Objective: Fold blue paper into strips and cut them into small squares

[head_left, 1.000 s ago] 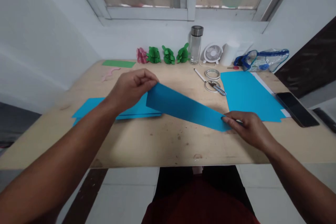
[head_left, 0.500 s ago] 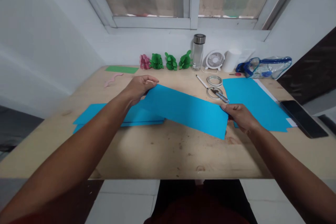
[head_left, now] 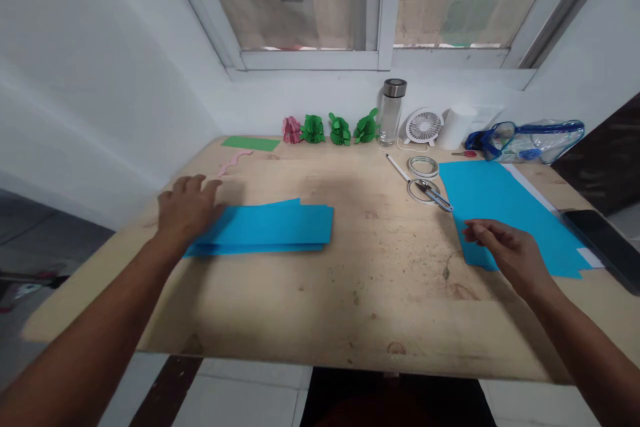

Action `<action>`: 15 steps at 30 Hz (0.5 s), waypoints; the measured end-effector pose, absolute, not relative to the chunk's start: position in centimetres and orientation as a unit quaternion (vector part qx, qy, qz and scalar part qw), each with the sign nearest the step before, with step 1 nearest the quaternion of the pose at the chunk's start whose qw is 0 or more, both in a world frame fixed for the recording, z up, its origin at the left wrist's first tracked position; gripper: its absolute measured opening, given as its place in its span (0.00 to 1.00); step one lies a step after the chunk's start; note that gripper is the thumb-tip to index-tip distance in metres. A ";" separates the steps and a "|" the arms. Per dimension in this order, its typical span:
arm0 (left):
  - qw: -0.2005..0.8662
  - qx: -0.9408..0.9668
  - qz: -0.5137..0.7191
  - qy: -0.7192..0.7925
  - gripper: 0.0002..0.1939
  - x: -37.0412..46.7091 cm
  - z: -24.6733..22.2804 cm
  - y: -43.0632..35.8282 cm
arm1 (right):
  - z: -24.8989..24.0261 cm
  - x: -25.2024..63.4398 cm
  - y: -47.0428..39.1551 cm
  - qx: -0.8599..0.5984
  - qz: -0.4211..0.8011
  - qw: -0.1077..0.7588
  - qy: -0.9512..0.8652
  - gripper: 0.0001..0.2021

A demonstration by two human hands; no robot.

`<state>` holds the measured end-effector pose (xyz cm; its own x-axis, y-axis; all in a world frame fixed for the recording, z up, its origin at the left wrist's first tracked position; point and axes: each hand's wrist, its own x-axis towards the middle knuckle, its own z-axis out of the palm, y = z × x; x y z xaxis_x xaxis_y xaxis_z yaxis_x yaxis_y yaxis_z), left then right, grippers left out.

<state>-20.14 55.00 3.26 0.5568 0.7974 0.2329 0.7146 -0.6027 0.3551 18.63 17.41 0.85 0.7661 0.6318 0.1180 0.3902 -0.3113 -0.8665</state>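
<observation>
Folded or stacked blue paper strips (head_left: pixel 275 225) lie on the wooden table at the left of centre. My left hand (head_left: pixel 187 208) is over their left end, its fingers spread and slightly blurred, holding nothing. On the right, my right hand (head_left: pixel 505 247) hovers above a large blue sheet (head_left: pixel 505 207), thumb and fingertips brought together, with nothing visible between them. White paper (head_left: pixel 533 188) shows from under the right edge of that sheet.
Along the wall stand a pink paper piece (head_left: pixel 291 129), green paper shapes (head_left: pixel 340 129), a bottle (head_left: pixel 391 113), a fan (head_left: pixel 423 127) and a clear pouch (head_left: pixel 535 140). Tape rolls (head_left: pixel 423 167), a pen (head_left: pixel 397 167), a cutter (head_left: pixel 435 196) and a phone (head_left: pixel 603 247) lie right.
The blue strip held between both hands now lies on the stack at left. Both hands have let go; my left hand moved left and my right hand moved right. The view has shifted slightly.
</observation>
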 end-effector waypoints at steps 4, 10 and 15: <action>0.023 0.962 0.080 0.259 0.28 -20.6 -0.8 52.1 | 0.4 18.7 15.5 -0.837 0.051 0.404 -0.364 0.21; -0.085 0.981 0.087 0.151 0.20 -22.2 -4.1 52.6 | -1.2 19.8 12.8 -0.857 -0.006 0.326 -0.400 0.21; -0.124 0.976 0.122 0.130 0.18 -22.2 -3.7 55.2 | -2.7 21.5 12.2 -0.868 -0.099 0.211 -0.439 0.22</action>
<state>-22.23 55.19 -3.72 0.9367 0.2226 0.2702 0.2832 -0.9357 -0.2106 21.49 12.15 -2.73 0.5941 0.7207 0.3571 0.8043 -0.5249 -0.2787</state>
